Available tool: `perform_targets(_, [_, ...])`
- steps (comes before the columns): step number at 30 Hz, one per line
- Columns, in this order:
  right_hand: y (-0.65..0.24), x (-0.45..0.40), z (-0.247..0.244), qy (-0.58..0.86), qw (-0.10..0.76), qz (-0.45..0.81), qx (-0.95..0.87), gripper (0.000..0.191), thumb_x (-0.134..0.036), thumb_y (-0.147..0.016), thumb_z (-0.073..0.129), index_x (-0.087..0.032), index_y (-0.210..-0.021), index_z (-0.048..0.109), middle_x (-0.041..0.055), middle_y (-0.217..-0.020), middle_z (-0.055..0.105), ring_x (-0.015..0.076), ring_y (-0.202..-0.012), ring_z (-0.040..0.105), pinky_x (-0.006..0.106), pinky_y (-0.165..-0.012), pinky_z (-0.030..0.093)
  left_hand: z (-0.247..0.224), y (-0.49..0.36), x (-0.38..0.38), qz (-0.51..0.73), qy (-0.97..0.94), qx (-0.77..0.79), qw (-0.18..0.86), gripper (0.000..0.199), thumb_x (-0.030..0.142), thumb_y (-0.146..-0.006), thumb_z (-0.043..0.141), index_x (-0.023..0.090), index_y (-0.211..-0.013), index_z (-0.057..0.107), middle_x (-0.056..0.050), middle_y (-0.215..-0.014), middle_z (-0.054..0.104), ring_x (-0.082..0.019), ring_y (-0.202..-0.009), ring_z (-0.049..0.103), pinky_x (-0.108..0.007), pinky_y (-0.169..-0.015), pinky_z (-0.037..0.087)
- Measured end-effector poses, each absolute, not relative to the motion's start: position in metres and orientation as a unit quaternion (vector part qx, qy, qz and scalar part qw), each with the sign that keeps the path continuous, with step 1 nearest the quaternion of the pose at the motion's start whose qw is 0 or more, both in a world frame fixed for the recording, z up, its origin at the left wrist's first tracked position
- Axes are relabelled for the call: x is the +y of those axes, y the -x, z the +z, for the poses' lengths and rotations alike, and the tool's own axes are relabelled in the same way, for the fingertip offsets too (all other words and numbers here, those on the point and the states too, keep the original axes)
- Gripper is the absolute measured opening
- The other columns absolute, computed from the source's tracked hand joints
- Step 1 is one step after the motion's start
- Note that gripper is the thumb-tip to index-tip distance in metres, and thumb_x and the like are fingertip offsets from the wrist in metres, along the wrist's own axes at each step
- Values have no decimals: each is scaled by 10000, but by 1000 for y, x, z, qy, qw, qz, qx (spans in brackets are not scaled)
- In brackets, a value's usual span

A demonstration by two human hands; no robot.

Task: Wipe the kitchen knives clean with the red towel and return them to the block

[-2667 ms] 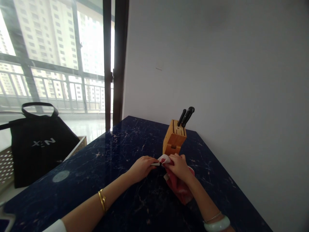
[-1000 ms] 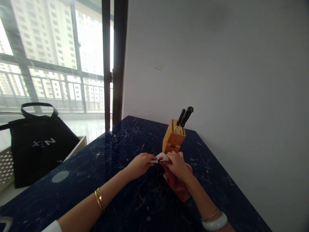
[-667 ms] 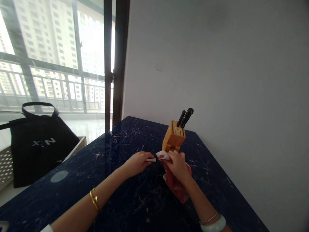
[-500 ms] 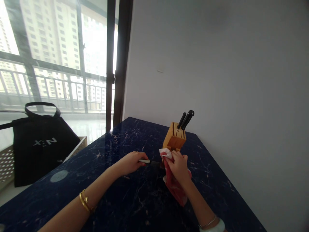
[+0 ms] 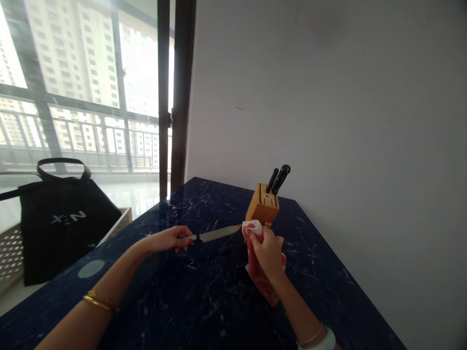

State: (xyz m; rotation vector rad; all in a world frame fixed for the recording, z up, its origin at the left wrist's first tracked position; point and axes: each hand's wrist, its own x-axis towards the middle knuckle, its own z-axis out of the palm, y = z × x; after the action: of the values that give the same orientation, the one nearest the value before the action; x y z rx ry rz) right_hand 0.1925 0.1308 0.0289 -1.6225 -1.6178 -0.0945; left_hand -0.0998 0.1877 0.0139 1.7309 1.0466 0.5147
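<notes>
On the counter (image 5: 175,301): left hand (image 5: 170,238), arm outstretched, closed on a knife (image 5: 218,234), blade toward three o'clock; right hand (image 5: 268,251) clutching a red cloth (image 5: 257,267).

Bright daylight floods in through the window (image 5: 78,63) at far left and blows out the view, while the wall (image 5: 328,107) on the right falls dim grey. The counter (image 5: 153,296) shows faint glare, and the edges bow with wide-angle distortion.

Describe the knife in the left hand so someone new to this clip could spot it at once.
On the dark marble counter, find the wooden knife block. Near it, the left hand holds a steel-bladed knife out toward a red cloth; the block's other knives show only black handles.
</notes>
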Motion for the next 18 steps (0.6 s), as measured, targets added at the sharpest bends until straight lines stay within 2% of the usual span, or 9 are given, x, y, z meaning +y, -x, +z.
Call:
perform_targets(4, [-184,128,24,641,437,18,-630,254,-400,-801,444,-190,-794,587,48,-811,637,209,-773,558,310,-738,295,11,86,177,249,-616,468,583,369,473,-638,632,179,-813,491,55,-621,520,-72,-489,436,-177,-435,261])
perform_targets(8, [-181,130,16,615,481,162,-603,273,-428,-756,495,-180,-801,599,60,-804,644,224,-787,572,297,-722,355,9,45,161,351,-532,450,625,320,393,-650,637,170,-807,470,54,-622,510,-61,-472,435,-175,-431,253])
perform_targets(11, [-183,135,10,577,512,281,-572,283,-427,-712,552,-170,-821,601,56,-828,648,229,-811,574,291,-724,385,1,5,154,412,-512,430,619,292,376,-711,549,175,-891,437,49,-657,510,-62,-482,448,-183,-446,281])
perform_targets(14, [-185,139,5,560,505,338,-563,312,-448,-715,542,-160,-818,605,52,-826,652,218,-804,583,282,-704,413,-14,-27,148,465,-498,403,611,284,373,-754,471,166,-940,414,32,-697,510,-73,-522,480,-203,-493,336])
perform_targets(18, [-185,142,-2,538,492,412,-547,403,-500,-762,447,-152,-902,594,58,-854,654,190,-766,600,266,-654,448,-33,-47,142,502,-500,359,608,358,373,-757,480,158,-1032,401,-18,-845,543,-111,-704,544,-245,-648,410])
